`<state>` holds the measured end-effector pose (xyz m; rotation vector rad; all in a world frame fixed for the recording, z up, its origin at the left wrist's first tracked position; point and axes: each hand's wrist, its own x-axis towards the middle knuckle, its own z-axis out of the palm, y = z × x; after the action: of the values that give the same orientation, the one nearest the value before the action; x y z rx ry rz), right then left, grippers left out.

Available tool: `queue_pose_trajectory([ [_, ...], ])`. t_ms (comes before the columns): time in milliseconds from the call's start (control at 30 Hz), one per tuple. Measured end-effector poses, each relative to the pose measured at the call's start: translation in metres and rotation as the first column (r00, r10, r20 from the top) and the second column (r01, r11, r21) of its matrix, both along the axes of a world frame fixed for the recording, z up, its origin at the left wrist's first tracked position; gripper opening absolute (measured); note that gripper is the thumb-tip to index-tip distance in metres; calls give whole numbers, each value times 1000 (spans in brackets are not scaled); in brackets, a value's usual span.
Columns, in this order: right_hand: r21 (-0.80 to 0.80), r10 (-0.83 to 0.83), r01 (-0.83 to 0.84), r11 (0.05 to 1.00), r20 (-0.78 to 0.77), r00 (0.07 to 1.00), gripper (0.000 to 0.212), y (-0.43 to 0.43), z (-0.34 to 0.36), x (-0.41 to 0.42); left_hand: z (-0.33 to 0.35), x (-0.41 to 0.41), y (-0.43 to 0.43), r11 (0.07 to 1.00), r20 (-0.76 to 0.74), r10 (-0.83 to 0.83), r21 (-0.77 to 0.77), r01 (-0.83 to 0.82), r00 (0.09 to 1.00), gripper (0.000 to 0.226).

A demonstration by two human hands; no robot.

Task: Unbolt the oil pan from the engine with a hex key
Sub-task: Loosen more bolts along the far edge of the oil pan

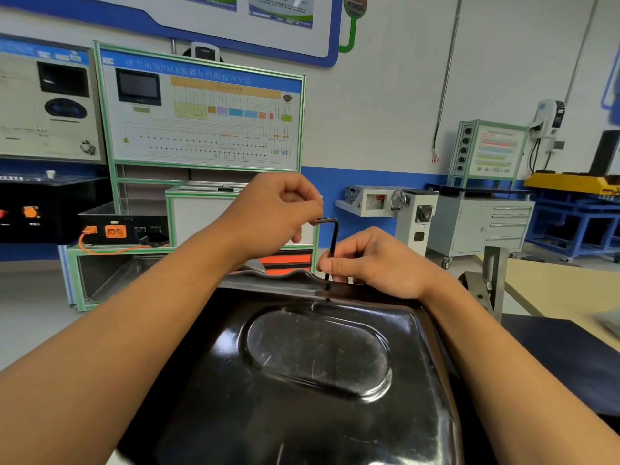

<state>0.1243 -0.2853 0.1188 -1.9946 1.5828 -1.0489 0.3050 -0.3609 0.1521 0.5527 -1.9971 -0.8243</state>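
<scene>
Black oil pan [318, 357] (oval recess pressed into its face) fills the foreground. Hex key [333, 239] stands upright at the pan's far rim, tip down at the flange. Left hand [275, 209] pinches its short upper arm; right hand [375, 263] pinches the long shaft just above the rim.

glossy scratched black metal oil pan [318, 357], dark metal hex key [333, 243]

Room is open above the oil pan [318, 357]; hex key [333, 239], left hand [276, 209] and right hand [375, 263] apparently crowd its far rim.
</scene>
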Motion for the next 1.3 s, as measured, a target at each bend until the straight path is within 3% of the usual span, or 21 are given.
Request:
queue_pose_trajectory([
  [267, 5, 15, -14, 1000, -10, 1000, 34, -2, -2, -4, -4, -3, 11, 949, 45, -125, -284, 133, 991, 10],
  [400, -11, 22, -22, 1000, -18, 1000, 35, -4, -2, -6, -4, -6, 14, 920, 126, -219, -303, 247, 968, 11],
  [500, -30, 29, -30, 999, -30, 999, 30, -4, -3, -6, -5, -9, 12, 939, 118, -258, -203, 277, 959, 6],
  [600, -25, 28, -29, 999, -35, 999, 29, -5, -2, -4, -6, -12, 12, 964, 107, -212, -144, 226, 971, 7],
  [767, 22, 38, -36, 999, -102, 994, 32, -3, 1, -1, -7, -16, 11, 971, 72, 32, -239, -14, 997, 44],
  [833, 36, 33, -30, 999, -86, 996, 27, -2, 1, 0, -7, -18, 9, 967, 72, 101, -242, -81, 992, 46],
  [967, 49, 0, 2, 999, -49, 999, 17, -5, 1, -1, -3, -18, 8, 993, 100, 116, 4, -117, 988, 16],
  [1100, 66, -8, 12, 998, -67, 998, 23, -2, 1, -1, 2, -9, 12, 942, 46, -57, 335, 38, 997, 17],
  [1200, 76, 4, 1, 997, -64, 998, 24, -1, 2, -2, 2, -5, 13, 910, 36, -168, 390, 141, 985, 15],
  [1300, 79, 27, -22, 997, -57, 998, 25, 0, 2, -2, 2, -2, 11, 932, 81, -231, 303, 197, 970, 18],
])
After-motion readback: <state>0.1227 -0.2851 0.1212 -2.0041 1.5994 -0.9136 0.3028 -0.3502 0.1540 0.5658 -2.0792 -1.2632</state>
